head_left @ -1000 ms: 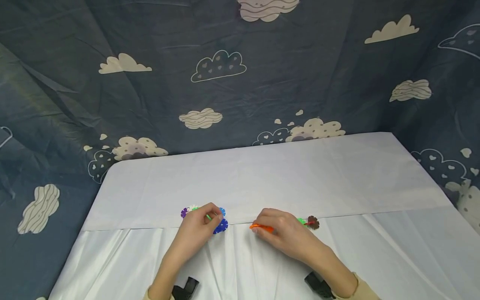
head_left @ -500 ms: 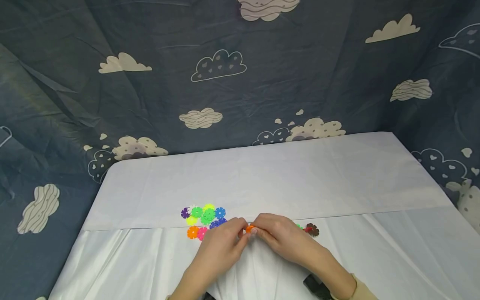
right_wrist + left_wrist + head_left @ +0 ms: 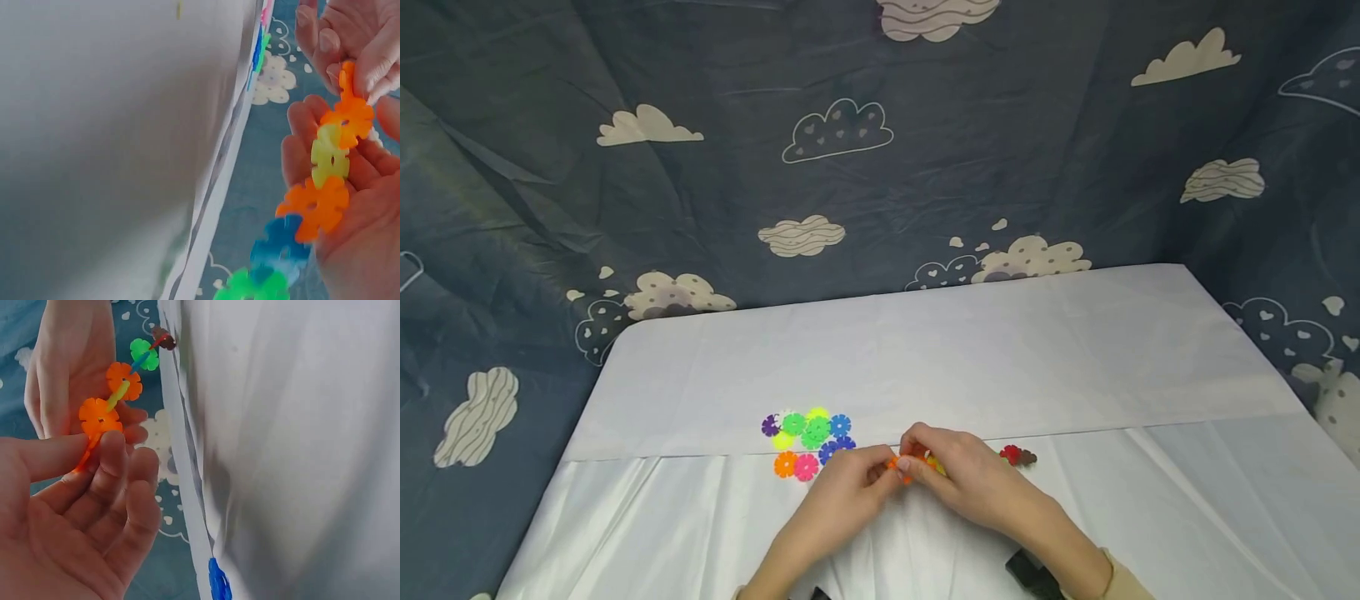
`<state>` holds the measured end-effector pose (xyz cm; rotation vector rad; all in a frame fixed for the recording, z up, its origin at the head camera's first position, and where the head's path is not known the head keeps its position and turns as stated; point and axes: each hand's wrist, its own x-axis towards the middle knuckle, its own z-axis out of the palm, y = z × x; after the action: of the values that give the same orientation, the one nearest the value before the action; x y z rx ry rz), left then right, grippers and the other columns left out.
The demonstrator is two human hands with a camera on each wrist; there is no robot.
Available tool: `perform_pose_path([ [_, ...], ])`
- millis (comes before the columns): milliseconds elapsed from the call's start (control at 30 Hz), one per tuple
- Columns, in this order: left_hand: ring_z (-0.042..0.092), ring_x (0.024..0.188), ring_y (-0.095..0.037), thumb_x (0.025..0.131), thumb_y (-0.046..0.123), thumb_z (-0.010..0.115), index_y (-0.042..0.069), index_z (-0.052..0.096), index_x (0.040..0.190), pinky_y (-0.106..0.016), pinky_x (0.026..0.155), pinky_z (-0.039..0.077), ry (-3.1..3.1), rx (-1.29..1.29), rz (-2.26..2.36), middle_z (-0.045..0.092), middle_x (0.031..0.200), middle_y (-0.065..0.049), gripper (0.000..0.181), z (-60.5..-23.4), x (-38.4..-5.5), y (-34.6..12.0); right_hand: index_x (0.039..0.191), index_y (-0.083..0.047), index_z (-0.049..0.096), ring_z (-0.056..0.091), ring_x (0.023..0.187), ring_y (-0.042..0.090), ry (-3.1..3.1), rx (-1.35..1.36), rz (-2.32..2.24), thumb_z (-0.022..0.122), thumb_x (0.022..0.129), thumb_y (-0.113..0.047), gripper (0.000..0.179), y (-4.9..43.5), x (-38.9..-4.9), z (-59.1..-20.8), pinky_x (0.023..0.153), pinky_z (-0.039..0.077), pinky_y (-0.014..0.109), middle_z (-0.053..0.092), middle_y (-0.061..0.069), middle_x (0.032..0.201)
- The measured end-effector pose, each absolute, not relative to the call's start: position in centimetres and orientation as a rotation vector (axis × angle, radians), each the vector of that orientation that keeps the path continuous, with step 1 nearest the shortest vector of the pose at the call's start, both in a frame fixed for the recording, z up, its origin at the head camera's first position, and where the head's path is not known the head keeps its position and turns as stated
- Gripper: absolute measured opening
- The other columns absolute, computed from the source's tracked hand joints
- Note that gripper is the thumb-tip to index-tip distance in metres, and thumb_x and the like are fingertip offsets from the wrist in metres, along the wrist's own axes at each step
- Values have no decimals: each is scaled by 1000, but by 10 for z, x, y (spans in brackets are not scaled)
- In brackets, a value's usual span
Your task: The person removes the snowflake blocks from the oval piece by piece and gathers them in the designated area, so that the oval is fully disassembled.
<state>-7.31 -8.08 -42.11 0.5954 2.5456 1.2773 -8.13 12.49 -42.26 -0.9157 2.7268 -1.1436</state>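
Observation:
A chain of interlocking snowflake discs (image 3: 315, 205) runs along my right hand (image 3: 973, 471), whose curled fingers and thumb hold it near its front end. From that end it goes orange, yellow, orange, blue and green, then red and brown (image 3: 1028, 457) at the tail. My left hand (image 3: 846, 492) pinches another orange snowflake disc (image 3: 345, 78) between thumb and index finger. This disc stands edge-on against the chain's front orange disc (image 3: 98, 416); how deep the slots engage is hidden by the fingertips. Both hands meet above the front of the table.
Left of my hands, a loose group of snowflake discs (image 3: 817, 429) in several colours lies on the white-covered table (image 3: 1000, 358). An orange disc (image 3: 786, 464) and a pink disc (image 3: 807, 467) lie nearest the front. A dark cloud-printed curtain (image 3: 737, 183) hangs behind.
My left hand has moved right from the disc group to meet my right hand, now pinching an orange disc. The chain has turned slightly in my right hand; its brown tail disc looks narrower.

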Motion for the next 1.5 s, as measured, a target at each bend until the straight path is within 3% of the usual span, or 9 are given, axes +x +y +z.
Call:
perform_pose_path([
  [167,54,63,-12,98,18,58,13,69,84,-25,56,44,2425,491,1424,66,74,-1,18,-421,-78,-88,107,-27,64,57,93,0,2777,-956,-1091,65,95,-39,18,127,-83,-423,85,51,29,60,-22,103],
  [367,53,57,-14,98,19,59,5,68,85,-24,51,44,2338,447,1512,63,72,-11,21,-422,-82,-91,105,-23,68,58,92,0,2809,-1076,-1072,70,92,-19,14,128,-86,-426,81,51,26,62,-19,103],
  [567,54,58,-29,99,21,59,0,66,87,-25,48,45,2227,396,1609,61,71,-17,25,-424,-84,-90,100,-20,72,58,88,1,2852,-1162,-1087,73,90,-12,13,127,-87,-427,76,51,22,63,-17,99],
  [1067,52,54,-24,99,22,59,-4,65,90,-26,44,41,2117,350,1676,62,73,-20,29,-428,-85,-88,95,-11,77,59,81,2,2854,-1305,-1163,76,84,-6,12,126,-88,-429,70,49,17,67,-11,92],
  [1400,50,52,-14,98,15,60,-15,59,91,-21,45,39,1931,265,1852,61,67,-9,31,-424,-83,-84,93,-11,76,59,79,3,2834,-1299,-1244,74,87,-6,8,126,-87,-426,69,49,17,68,-10,90],
  [1500,51,52,-12,98,14,59,-14,60,93,-20,46,40,1867,229,1902,62,68,-6,28,-425,-83,-84,89,-11,76,59,78,3,2846,-1287,-1292,73,86,-5,8,125,-87,-425,68,50,18,68,-11,87],
])
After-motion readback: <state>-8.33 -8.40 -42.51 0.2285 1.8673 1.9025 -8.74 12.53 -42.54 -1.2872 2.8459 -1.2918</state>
